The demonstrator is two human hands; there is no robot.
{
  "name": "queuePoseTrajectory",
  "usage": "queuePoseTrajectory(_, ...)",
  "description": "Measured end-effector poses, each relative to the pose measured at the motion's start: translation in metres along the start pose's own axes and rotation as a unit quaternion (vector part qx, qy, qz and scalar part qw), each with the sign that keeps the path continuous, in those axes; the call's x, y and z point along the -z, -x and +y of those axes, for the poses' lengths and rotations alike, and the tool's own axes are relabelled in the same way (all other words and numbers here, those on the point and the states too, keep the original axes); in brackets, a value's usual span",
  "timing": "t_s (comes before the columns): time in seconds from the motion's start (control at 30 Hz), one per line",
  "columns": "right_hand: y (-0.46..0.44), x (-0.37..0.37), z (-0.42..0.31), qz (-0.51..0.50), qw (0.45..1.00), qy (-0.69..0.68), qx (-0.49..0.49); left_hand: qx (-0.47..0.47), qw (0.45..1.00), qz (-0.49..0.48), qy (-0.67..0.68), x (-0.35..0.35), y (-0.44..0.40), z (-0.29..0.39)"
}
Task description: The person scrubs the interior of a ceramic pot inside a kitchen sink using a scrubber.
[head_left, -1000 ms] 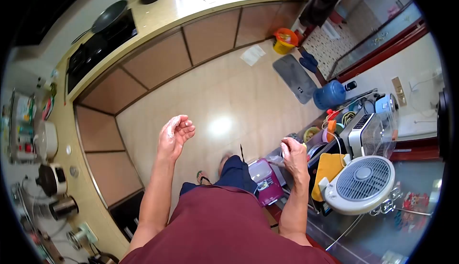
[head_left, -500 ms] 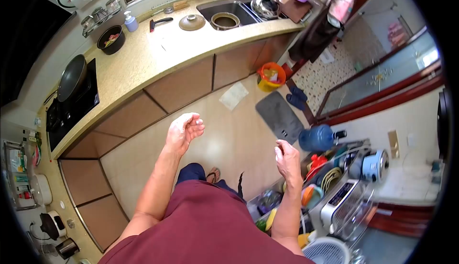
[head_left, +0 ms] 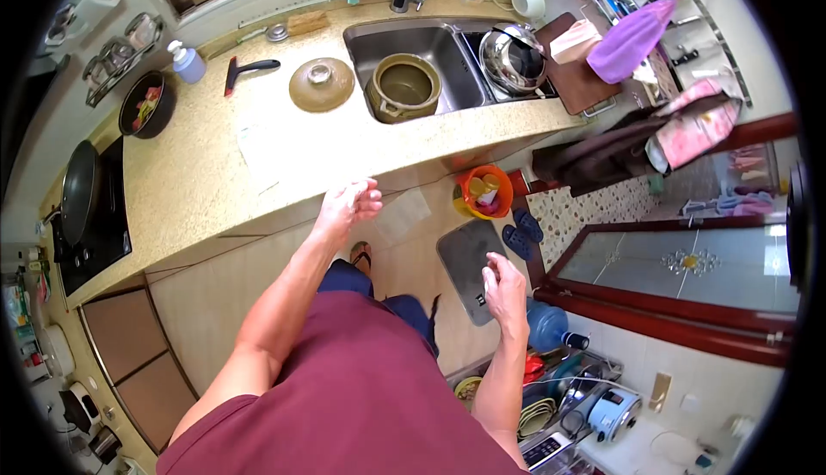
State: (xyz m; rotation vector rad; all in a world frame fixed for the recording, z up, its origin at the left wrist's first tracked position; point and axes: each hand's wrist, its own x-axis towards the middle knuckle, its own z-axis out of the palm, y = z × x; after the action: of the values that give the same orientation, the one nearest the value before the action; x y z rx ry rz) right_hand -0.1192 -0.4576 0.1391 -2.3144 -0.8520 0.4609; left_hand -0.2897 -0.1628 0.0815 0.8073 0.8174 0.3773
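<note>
1. The pale desk (head_left: 206,157) curves along the wall ahead of me, its front edge nearest my left side.
2. A grey mat (head_left: 469,260) lies on the floor, beyond my right side.
3. The steel sink (head_left: 460,58) is set into the desk.
4. The brown pot (head_left: 404,112) stands in that sink, its mouth uncovered, a small handle facing me.
5. Its lid (head_left: 321,92), knob up, rests on the desk just left of the sink.
6. My left grip (head_left: 351,205) is empty, half open, fingers loosely curled, near the desk's edge.
7. My right grip (head_left: 506,290), empty too, is narrower, thumb close to the bent fingers.
</note>
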Motion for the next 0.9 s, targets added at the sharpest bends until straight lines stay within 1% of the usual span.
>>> queuePoseTrajectory(0.03, -0.027, 0.007, -0.002, 0.004, 1.000, -0.002, 0.012, 0.003, 1.000, -0.005, -0.023, -0.008, -0.026, 0.007)
queuePoseTrajectory(0.07, -0.053, 0.012, -0.006, 0.000, 1.000, -0.028, -0.004, 0.006, 1.000, -0.001, -0.023, -0.015, -0.048, 0.011)
queuePoseTrajectory(0.13, -0.111, 0.017, -0.005, -0.014, 0.999, -0.020, 0.024, -0.025, 0.999, 0.004, -0.048, -0.030, -0.097, 0.021)
queuePoseTrajectory(0.2, -0.170, 0.019, -0.004, -0.037, 0.997, 0.004, 0.074, -0.020, 0.998, 0.027, -0.053, -0.037, -0.139, 0.021)
queuePoseTrajectory(0.27, -0.233, 0.016, -0.001, -0.052, 0.991, 0.010, 0.120, -0.057, 0.992, 0.065, -0.087, -0.041, -0.175, 0.014)
queuePoseTrajectory(0.33, -0.302, 0.006, 0.006, -0.086, 0.983, -0.013, 0.160, -0.036, 0.990, 0.093, -0.098, -0.045, -0.203, 0.006)
queuePoseTrajectory(0.37, -0.338, -0.003, 0.009, -0.104, 0.979, -0.017, 0.174, -0.090, 0.966, 0.122, -0.208, -0.051, -0.215, 0.005)
queuePoseTrajectory(0.4, -0.373, -0.014, 0.011, -0.123, 0.974, -0.023, 0.189, -0.138, 0.926, 0.150, -0.318, -0.054, -0.226, 0.003)
queuePoseTrajectory(0.43, -0.407, -0.028, 0.008, -0.139, 0.970, -0.060, 0.190, -0.135, 0.917, 0.172, -0.334, -0.057, -0.239, 0.000)
queuePoseTrajectory(0.47, -0.438, -0.044, 0.004, -0.140, 0.961, -0.066, 0.230, -0.127, 0.915, 0.192, -0.331, -0.060, -0.253, -0.004)
queuePoseTrajectory(0.5, -0.470, -0.063, 0.006, -0.140, 0.945, -0.048, 0.291, -0.171, 0.882, 0.232, -0.372, -0.068, -0.263, -0.005)
queuePoseTrajectory(0.53, -0.493, -0.080, -0.001, -0.203, 0.945, -0.081, 0.241, -0.212, 0.844, 0.265, -0.415, -0.073, -0.273, -0.008)
queuePoseTrajectory(0.57, -0.514, -0.100, -0.006, -0.224, 0.935, -0.084, 0.263, -0.246, 0.788, 0.279, -0.491, -0.073, -0.283, -0.011)
queuePoseTrajectory(0.6, -0.533, -0.121, -0.010, -0.251, 0.921, -0.053, 0.294, -0.235, 0.787, 0.287, -0.492, -0.074, -0.294, -0.014)
queuePoseTrajectory(0.63, -0.551, -0.144, -0.014, -0.278, 0.903, -0.020, 0.326, -0.203, 0.782, 0.313, -0.500, -0.074, -0.308, -0.016)
queuePoseTrajectory(0.67, -0.562, -0.167, -0.016, -0.292, 0.898, -0.022, 0.328, -0.170, 0.775, 0.340, -0.505, -0.074, -0.318, -0.018)
queuePoseTrajectory(0.73, -0.578, -0.217, -0.019, -0.379, 0.843, 0.072, 0.376, -0.152, 0.769, 0.358, -0.507, -0.073, -0.333, -0.008)
queuePoseTrajectory(0.77, -0.584, -0.241, -0.018, -0.385, 0.839, 0.071, 0.379, -0.077, 0.805, 0.360, -0.465, -0.073, -0.340, -0.001)
queuePoseTrajectory(0.8, -0.587, -0.263, -0.017, -0.451, 0.789, 0.174, 0.379, -0.003, 0.835, 0.358, -0.417, -0.072, -0.346, 0.003)
queuePoseTrajectory(0.83, -0.589, -0.282, -0.014, -0.507, 0.727, 0.273, 0.373, 0.003, 0.830, 0.376, -0.411, -0.067, -0.354, -0.001)
queuePoseTrajectory(0.87, -0.589, -0.297, -0.009, -0.510, 0.725, 0.273, 0.373, 0.006, 0.830, 0.378, -0.410, -0.062, -0.360, -0.005)
queuePoseTrajectory(0.9, -0.588, -0.309, -0.005, -0.547, 0.676, 0.333, 0.365, 0.014, 0.836, 0.377, -0.399, -0.060, -0.363, -0.007)
